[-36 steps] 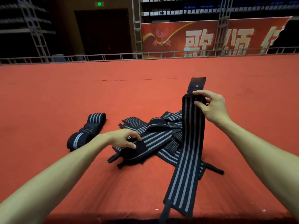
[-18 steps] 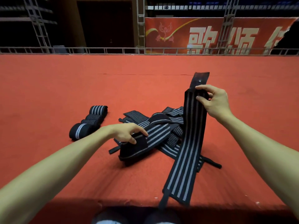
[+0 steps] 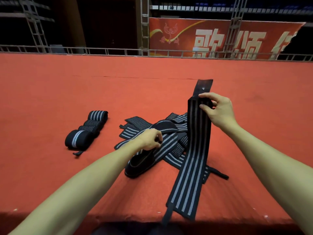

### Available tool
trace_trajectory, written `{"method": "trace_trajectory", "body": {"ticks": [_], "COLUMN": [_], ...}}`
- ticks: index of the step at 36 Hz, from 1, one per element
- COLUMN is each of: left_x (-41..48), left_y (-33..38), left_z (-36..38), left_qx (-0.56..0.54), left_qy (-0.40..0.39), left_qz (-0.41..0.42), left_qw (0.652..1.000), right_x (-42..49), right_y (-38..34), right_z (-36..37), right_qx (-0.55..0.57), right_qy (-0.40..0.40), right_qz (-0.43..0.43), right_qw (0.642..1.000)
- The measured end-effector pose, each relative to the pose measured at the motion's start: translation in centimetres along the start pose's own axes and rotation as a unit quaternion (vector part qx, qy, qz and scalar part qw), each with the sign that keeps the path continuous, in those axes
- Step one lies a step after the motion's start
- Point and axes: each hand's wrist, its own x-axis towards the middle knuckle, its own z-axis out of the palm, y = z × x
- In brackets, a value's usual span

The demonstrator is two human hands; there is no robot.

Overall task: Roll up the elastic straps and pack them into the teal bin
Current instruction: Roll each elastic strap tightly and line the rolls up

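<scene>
right hand [image 3: 220,112], raised, pinches the upper end of a strap [image 3: 194,167] hanging to the mat's [image 3: 67,90] near edge. left hand [image 3: 149,139], arm extended, fingers curled, grips a second strap [image 3: 140,164] on the pile [image 3: 169,131] mid-mat.

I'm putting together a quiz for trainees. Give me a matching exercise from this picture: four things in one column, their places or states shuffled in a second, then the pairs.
Things
1. rolled straps
2. long striped strap
3. pile of loose straps
4. red banner

Places or states
A. hangs behind the railing
B. held up by the right hand
C. in a row on the red carpet, at left
D. heaped in the middle, left hand gripping one end

Pairs: 1-C, 2-B, 3-D, 4-A
</scene>
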Motion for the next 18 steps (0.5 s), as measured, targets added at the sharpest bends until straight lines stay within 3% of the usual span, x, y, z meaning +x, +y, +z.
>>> {"method": "trace_trajectory", "body": {"ticks": [3, 11, 16, 18], "left_x": [0.2, -3.0, -4.9, -5.2], "left_y": [-0.3, -1.1, -1.3, -1.4], "left_z": [0.4, -2.2, -4.8, -5.5], "left_qx": [-0.033, -0.250, -0.370, -0.376], "left_qy": [-0.024, -0.094, -0.121, -0.110], "left_qz": [-0.004, 0.033, 0.007, -0.013], "left_qw": [0.999, 0.963, 0.921, 0.920], "right_x": [-0.1, -0.1, 0.3, 0.5], "right_y": [0.4, 0.3, -0.7, -1.3], "right_z": [-0.1, -0.6, -0.4, -0.3], "right_qx": [-0.005, -0.002, 0.019, 0.032], "right_qy": [-0.004, 0.011, 0.021, 0.025], "right_qz": [0.004, 0.003, -0.004, -0.005], "right_qw": [1.000, 1.000, 1.000, 0.999]}}
